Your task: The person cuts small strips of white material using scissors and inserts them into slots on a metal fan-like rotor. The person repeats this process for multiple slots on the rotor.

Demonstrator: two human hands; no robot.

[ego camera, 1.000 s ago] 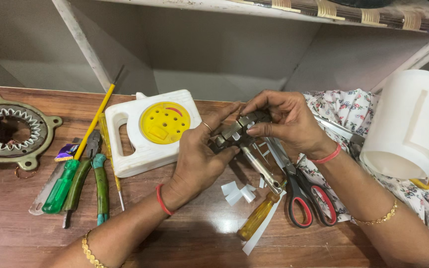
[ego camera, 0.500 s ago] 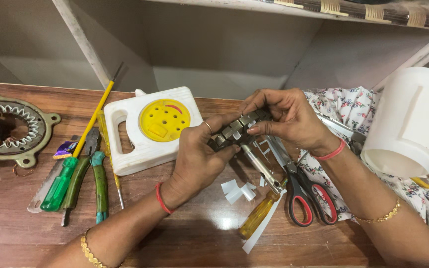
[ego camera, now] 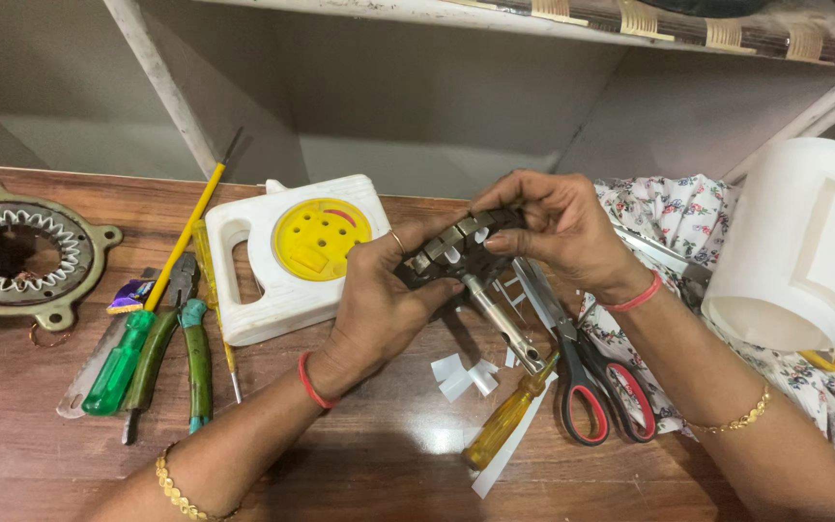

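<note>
Centre frame: left hand (ego camera: 379,309) cups small slotted grey metal motor core (ego camera: 456,253), right hand (ego camera: 558,227) fingertips pinched on its top edge; slot-fitting step, judged; next needs steady alignment.

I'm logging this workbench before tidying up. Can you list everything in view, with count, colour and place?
metal core: one, grey, held in both hands
white case: one, yellow dial, table centre
round stator: one, metal, far left
green screwdriver: one, left
pliers: one, green grips, left
amber screwdriver: one, centre
scissors: one, red-black, right
paper roll: one, white, far right
left hand: gripping core
right hand: gripping core
</note>
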